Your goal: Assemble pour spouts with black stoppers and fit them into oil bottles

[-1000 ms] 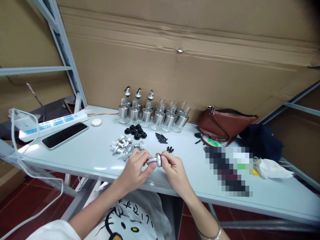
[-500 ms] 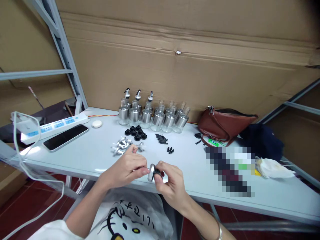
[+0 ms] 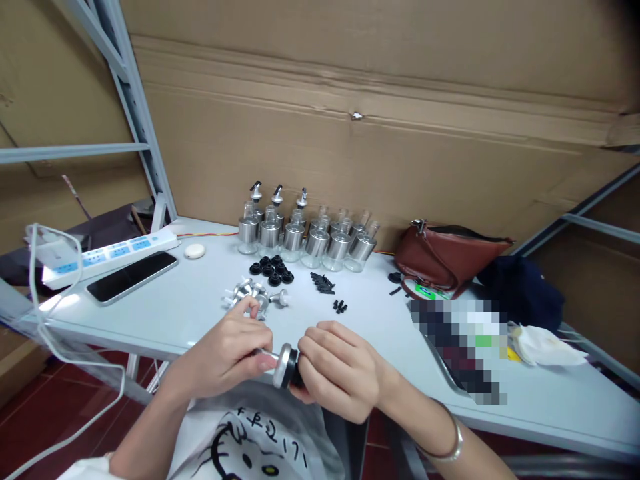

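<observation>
Pinching the silver spout cap (image 3: pixel 283 365) by its stem, the left hand (image 3: pixel 227 350) meets the right hand (image 3: pixel 335 370), closed round the black stopper (image 3: pixel 296 371), just off the table (image 3: pixel 150 313) edge above the lap, where a slip could drop either piece to the floor.

Head view, forward-down over table (image 3: pixel 165 313)

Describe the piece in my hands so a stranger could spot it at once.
At the near edge of the pale table, the left hand and right hand meet. Pinched between them is a silver pourer top with a flared disc. Unlike the loose silver tops heaped on the table beyond, it has a black piece on its right end.
</observation>
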Tool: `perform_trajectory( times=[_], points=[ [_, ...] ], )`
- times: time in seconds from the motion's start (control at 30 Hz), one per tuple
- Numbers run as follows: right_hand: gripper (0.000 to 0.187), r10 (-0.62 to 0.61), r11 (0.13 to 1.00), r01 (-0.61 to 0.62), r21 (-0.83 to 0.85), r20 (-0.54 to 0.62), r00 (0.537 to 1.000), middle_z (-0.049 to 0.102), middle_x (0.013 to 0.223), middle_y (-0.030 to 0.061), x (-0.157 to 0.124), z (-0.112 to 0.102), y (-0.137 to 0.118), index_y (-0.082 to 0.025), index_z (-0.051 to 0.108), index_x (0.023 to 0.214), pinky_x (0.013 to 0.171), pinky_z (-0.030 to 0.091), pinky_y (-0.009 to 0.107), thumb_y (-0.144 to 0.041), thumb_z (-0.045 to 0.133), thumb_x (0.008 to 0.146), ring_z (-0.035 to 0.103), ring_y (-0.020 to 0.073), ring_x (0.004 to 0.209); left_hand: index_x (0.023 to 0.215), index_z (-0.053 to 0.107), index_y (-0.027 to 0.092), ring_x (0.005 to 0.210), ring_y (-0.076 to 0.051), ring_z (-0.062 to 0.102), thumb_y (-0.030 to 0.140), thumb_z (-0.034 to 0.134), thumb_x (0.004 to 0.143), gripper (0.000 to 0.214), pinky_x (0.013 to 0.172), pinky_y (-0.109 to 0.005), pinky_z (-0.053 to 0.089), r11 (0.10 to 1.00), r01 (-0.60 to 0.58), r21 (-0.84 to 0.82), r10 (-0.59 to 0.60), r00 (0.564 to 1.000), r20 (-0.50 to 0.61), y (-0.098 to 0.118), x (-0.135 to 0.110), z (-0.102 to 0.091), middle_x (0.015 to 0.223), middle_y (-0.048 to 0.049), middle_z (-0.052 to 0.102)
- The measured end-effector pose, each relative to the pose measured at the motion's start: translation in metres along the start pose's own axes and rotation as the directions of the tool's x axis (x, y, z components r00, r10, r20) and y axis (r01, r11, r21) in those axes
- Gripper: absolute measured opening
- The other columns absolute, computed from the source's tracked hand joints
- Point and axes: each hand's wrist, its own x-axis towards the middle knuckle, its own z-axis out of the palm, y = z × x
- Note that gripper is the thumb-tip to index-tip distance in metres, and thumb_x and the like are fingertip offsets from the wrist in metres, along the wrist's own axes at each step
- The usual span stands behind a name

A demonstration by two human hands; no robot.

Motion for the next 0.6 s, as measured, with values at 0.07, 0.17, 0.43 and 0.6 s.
perform_trajectory(
  times=[0.07, 0.17, 0.43, 0.6],
  points=[
    [0.02, -0.055, 0.998, 0.055, -0.044, -0.001, 0.998, 0.064, 0.071, 0.0073, 0.003, 0.001, 0.006, -0.015, 0.06, 0.07, 0.06, 0.05, 0.029, -0.023, 0.05, 0.086, 0.059, 0.0171, 0.07, 0.062, 0.041, 0.018, 0.05, -0.01, 0.031, 0.041, 0.025, 0.097, 0.045, 0.075, -0.032, 0.034, 1.0, 0.029, -0.002, -0.029, 0.999, -0.02, -0.004, -0.003, -0.002, 0.053, 0.005, 0.04],
    [0.013, -0.142, 0.989, 0.138, -0.055, -0.063, 0.988, 0.064, 0.074, 0.0053, 0.003, 0.001, 0.016, -0.018, 0.059, 0.07, 0.063, 0.052, 0.03, -0.018, 0.053, 0.082, 0.06, 0.0168, 0.072, 0.058, 0.045, 0.019, 0.05, -0.012, 0.032, 0.046, 0.03, 0.095, 0.048, 0.069, -0.033, 0.039, 0.988, 0.136, -0.07, -0.144, 0.981, -0.13, -0.016, -0.014, -0.009, 0.051, 0.0026, 0.042],
    [0.018, 0.497, 0.856, -0.512, 0.074, 0.16, 0.853, 0.062, 0.097, 0.0103, -0.005, 0.041, 0.066, -0.017, 0.055, 0.104, 0.076, 0.052, 0.032, -0.016, 0.047, 0.088, 0.06, 0.0185, 0.089, 0.068, 0.049, 0.019, 0.053, -0.012, 0.041, 0.055, 0.037, 0.09, 0.044, 0.051, -0.025, 0.035, 0.893, 0.341, -0.294, -0.447, 0.598, -0.665, -0.045, -0.031, -0.018, 0.056, 0.0016, 0.044],
    [0.023, 0.622, 0.701, -0.706, -0.099, 0.57, 0.537, 0.059, 0.099, 0.0102, -0.01, 0.094, 0.098, -0.015, 0.062, 0.105, 0.083, 0.047, 0.031, -0.009, 0.051, 0.085, 0.06, 0.0186, 0.092, 0.092, 0.053, 0.02, 0.069, -0.014, 0.053, 0.042, 0.046, 0.088, 0.023, 0.066, -0.026, 0.044, 0.857, 0.475, -0.198, -0.512, 0.751, -0.417, -0.041, -0.021, -0.011, 0.078, -0.0009, 0.057]
  ],
)
